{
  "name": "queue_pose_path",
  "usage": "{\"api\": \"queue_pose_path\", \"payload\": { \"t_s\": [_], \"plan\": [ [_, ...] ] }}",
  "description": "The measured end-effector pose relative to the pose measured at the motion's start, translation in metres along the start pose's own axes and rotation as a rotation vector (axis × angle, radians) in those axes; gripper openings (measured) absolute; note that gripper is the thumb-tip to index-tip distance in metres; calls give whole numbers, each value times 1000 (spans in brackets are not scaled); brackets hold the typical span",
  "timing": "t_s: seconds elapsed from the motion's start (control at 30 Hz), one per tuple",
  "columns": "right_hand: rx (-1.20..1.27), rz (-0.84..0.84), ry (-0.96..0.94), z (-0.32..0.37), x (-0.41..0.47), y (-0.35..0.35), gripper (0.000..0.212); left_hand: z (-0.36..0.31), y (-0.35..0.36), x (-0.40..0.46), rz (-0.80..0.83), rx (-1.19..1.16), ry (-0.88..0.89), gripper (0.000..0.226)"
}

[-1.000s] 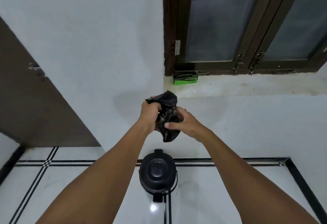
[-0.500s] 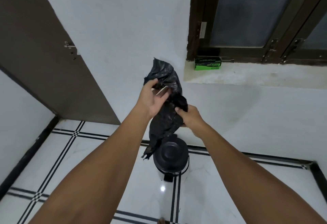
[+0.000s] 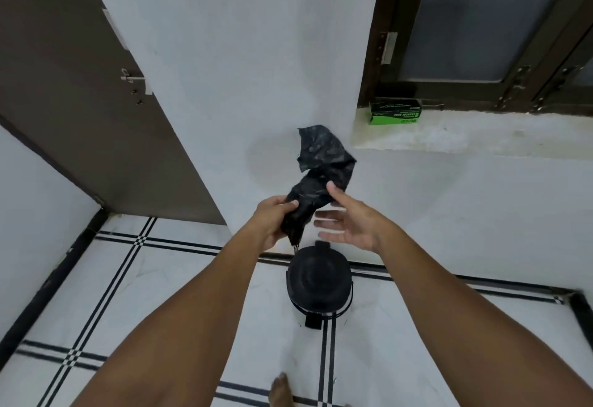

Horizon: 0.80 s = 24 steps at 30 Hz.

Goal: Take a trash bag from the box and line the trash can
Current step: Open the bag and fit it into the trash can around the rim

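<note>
- Holding the trash bag (image 3: 316, 182) in front of your chest, you kept it directly above the trash can (image 3: 318, 281), so that the bag could be opened out and lowered without a step sideways.
- Your left hand (image 3: 272, 222) gripped the lower, bunched part of the bag, fingers and thumb curled round the film. This grip carried the bag while the rest of it stood crumpled above your fist.
- Your right hand (image 3: 348, 218) was open, fingers spread and nearly straight. Its thumb touched the bag's folds; the fingers lay just beside the film without pinching it. The posture suited feeling for an edge or the mouth of the bag, in my judgement.
- The bag was still creased and mostly unopened. Its upper flap rose toward the wall, and a thin tail hung from your left fist, close above the can's lid.
- The trash can stood on the tiled floor against the wall with its lid down, unlined as far as could be seen. The foot pedal (image 3: 313, 321) faced you, within reach of your foot (image 3: 280, 390) at the lower edge of view.
- The green box (image 3: 395, 112) remained on the window ledge (image 3: 465, 137), well apart from your hands.
- Judged stage: bag taken, opening in progress, lining not yet begun.
</note>
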State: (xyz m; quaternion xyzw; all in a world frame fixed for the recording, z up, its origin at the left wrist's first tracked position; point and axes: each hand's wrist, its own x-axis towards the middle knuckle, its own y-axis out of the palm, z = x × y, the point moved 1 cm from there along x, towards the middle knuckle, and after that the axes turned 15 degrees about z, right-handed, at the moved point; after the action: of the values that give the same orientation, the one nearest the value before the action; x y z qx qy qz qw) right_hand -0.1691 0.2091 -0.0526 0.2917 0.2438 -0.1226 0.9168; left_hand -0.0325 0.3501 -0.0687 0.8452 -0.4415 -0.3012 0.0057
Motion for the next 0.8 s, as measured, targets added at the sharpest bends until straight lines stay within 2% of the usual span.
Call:
{"api": "queue_pose_path", "payload": {
  "t_s": [0.07,0.1,0.2,0.27,0.37,0.43,0.47,0.53,0.57,0.67,0.7,0.8],
  "plan": [
    [-42,88,73,-7,8,6,90,-6,-7,20,-152,-38,38,20],
    [-69,135,91,-9,11,8,91,-7,-9,27,-210,-44,46,17],
    [-104,181,73,-11,21,16,61,-8,-12,44,-311,3,45,7],
    [-107,123,35,-13,29,16,37,-8,-12,51,-330,40,29,10],
    [-145,-47,-31,-16,37,10,10,-6,-11,57,-283,104,-23,11],
    [-167,-143,-46,-18,38,6,12,-2,-10,56,-259,214,-34,17],
    [-180,-181,-46,-19,38,4,16,-1,-10,54,-280,341,-14,25],
    [-199,-241,-53,-18,36,1,21,-1,-9,49,-298,580,83,37],
    [-205,-258,-58,-18,35,1,22,-1,-8,47,-235,618,131,40],
    [-266,-269,-61,-17,32,-3,28,1,2,41,77,515,85,33],
    [-282,-272,-62,-17,32,-5,29,3,2,41,109,494,73,28],
    [-290,-255,-61,-18,29,-12,28,7,5,39,73,416,47,23]
  ]
}}
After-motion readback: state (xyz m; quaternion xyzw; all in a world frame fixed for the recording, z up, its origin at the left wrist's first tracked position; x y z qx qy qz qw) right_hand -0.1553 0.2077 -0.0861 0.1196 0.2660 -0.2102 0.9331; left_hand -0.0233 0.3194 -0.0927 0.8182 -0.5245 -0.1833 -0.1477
